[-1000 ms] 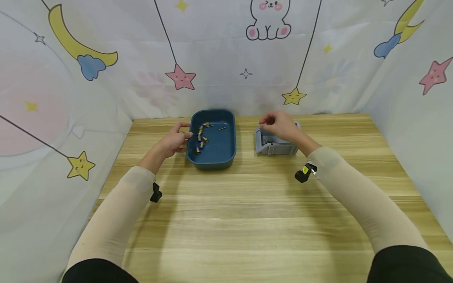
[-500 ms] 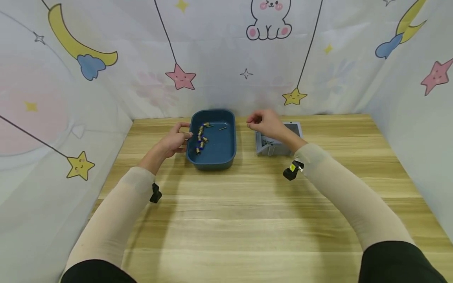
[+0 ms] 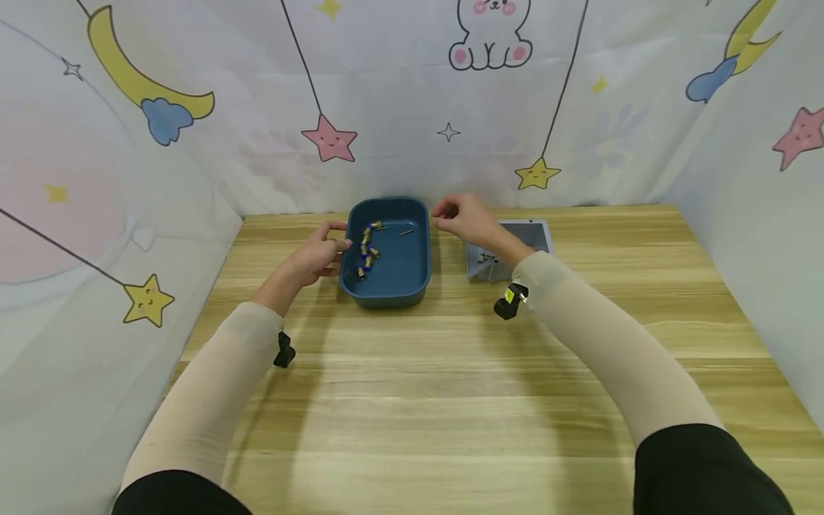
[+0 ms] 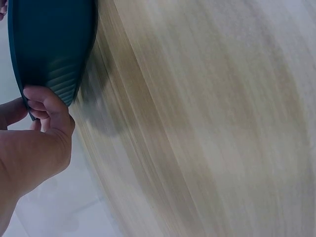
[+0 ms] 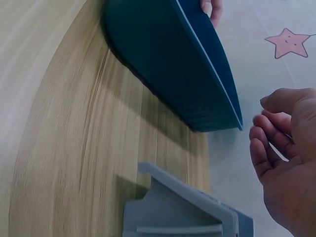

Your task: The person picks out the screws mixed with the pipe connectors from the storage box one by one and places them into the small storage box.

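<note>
A dark blue plastic bin (image 3: 393,279) stands at the back of the table. In it lie several brass fittings with blue bands (image 3: 365,250) and a few thin metal pins (image 3: 405,233). My left hand (image 3: 315,256) grips the bin's left rim; in the left wrist view its fingers (image 4: 49,106) curl at that wall. My right hand (image 3: 468,218) hovers just beyond the bin's right rim, thumb and fingertips brought together. A tiny yellowish tip seems to show at the fingertips, too small to identify. In the right wrist view the hand (image 5: 291,148) is apart from the bin.
A grey open-fronted parts bin (image 3: 534,232) with small metal pieces (image 3: 487,259) stands right of the blue bin, partly under my right forearm. The wooden table (image 3: 412,386) runs toward me. A printed cloth (image 3: 399,164) hangs close behind both bins.
My right hand has moved left from above the grey parts bin to the blue bin's right rim, uncovering more of the grey bin. My left hand stays on the blue bin's rim.
</note>
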Demonstrator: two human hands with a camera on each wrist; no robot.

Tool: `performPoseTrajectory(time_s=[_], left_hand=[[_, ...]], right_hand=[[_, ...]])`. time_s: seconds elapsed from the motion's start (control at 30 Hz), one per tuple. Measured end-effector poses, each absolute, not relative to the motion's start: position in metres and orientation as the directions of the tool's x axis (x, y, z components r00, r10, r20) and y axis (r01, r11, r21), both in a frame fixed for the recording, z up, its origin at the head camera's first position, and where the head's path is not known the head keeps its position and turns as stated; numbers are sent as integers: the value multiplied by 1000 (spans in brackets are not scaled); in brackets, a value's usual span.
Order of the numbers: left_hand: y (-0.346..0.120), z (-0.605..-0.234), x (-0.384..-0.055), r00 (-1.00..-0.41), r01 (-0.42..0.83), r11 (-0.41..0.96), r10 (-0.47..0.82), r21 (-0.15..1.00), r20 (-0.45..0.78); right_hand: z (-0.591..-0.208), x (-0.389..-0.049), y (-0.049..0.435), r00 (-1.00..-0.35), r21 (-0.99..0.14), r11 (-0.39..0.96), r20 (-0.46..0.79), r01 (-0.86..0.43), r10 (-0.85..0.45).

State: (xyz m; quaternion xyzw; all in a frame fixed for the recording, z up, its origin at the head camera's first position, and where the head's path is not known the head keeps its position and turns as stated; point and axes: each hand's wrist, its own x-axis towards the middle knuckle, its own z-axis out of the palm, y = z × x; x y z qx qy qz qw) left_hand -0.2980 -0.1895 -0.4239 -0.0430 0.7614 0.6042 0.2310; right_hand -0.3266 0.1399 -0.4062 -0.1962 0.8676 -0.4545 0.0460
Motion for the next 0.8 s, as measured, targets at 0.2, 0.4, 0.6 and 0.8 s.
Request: performPoseTrajectory(time_s=[0.2,0.4,0.6,0.8], left_hand=[[-189,-424,-300,-887,-343,267,222,900,-404],[-191,-424,-300,-882,-357,273,218,893,-419],[-190,-423,-299,-883,-351,267,223,897,-412],[-190,-423,-299,-884,-353,270,217,896,-414]], right_hand=[[-409,-330,132,-918,-800,518,100,-303,-383],[-411,-331,122,-914,-794,531,75,-297,-399],[-407,-331,113,-908,-795,522,82,-309,-412],[-409,-333,104,-892,-776,532,83,-338,-445]])
